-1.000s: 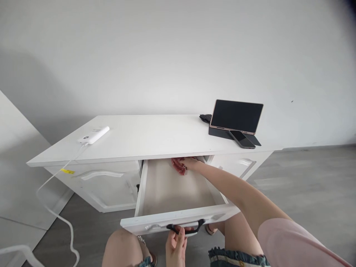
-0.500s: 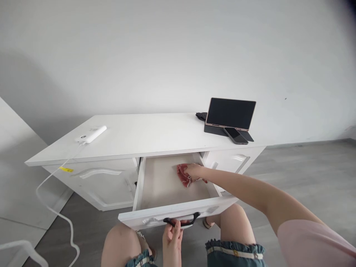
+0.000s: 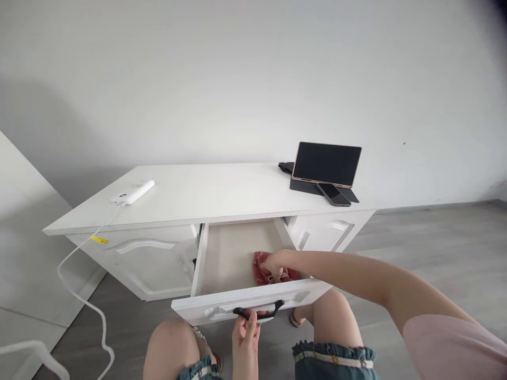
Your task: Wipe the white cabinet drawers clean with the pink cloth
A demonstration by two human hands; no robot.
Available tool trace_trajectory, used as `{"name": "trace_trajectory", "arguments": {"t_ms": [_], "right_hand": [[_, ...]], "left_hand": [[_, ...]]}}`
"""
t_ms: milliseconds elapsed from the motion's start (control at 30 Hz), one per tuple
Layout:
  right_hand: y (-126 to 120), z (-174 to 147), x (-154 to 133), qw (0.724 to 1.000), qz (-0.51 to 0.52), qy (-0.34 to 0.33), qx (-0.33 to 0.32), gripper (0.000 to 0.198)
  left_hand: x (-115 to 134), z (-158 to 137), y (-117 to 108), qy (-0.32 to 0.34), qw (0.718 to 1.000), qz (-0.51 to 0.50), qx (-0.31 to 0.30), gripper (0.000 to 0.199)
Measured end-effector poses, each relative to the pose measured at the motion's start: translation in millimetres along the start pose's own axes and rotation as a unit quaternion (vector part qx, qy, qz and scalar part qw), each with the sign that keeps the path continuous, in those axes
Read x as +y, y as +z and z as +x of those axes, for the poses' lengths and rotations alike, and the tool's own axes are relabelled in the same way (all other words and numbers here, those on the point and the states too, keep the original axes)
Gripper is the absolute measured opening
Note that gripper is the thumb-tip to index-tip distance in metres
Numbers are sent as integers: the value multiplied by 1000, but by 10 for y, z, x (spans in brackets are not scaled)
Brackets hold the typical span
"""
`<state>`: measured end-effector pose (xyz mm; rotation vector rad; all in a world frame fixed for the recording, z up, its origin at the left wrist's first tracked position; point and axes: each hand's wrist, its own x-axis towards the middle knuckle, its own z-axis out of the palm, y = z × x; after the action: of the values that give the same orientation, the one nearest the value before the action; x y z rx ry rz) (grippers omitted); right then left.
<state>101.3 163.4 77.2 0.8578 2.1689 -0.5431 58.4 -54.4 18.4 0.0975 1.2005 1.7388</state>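
Observation:
A white drawer (image 3: 229, 253) is pulled out from the middle of the white cabinet (image 3: 214, 190). My left hand (image 3: 246, 335) is closed round the black handle (image 3: 259, 311) on the drawer's front panel. Inside the drawer, near the front right corner, my right hand (image 3: 274, 264) presses a red cloth (image 3: 259, 269) against the drawer bottom. The cloth is bunched under my fingers, and part of it is hidden by the hand.
On the cabinet top, a tablet (image 3: 328, 164) stands on its dark cover with a phone (image 3: 334, 194) in front. At the left lies a white power bank (image 3: 137, 192) with a white cable (image 3: 75, 295) hanging down. My knees are below the drawer front.
My right hand has moved the red cloth toward me, from the middle right of the drawer to near its front panel. My left hand stays on the handle.

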Motion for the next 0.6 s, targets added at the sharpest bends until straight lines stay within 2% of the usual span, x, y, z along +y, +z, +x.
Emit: {"name": "trace_trajectory", "arguments": {"t_ms": [100, 233, 367, 533, 600], "right_hand": [[-19, 21, -150, 996, -49, -55, -47, 19], [-80, 94, -391, 992, -54, -97, -53, 16], [-184, 244, -658, 986, -58, -135, -79, 27], [-323, 410, -962, 987, -8, -152, -46, 21], [-358, 479, -1048, 989, 5, -148, 6, 16]], "left_hand": [[-33, 24, -14, 4, 1000, 8, -3, 41], [-85, 75, -85, -13, 1000, 5, -7, 42], [-87, 115, -162, -48, 999, -7, -12, 47], [-69, 126, -182, -61, 998, -1, -2, 49], [-80, 121, -167, -50, 999, 3, 3, 48]]}}
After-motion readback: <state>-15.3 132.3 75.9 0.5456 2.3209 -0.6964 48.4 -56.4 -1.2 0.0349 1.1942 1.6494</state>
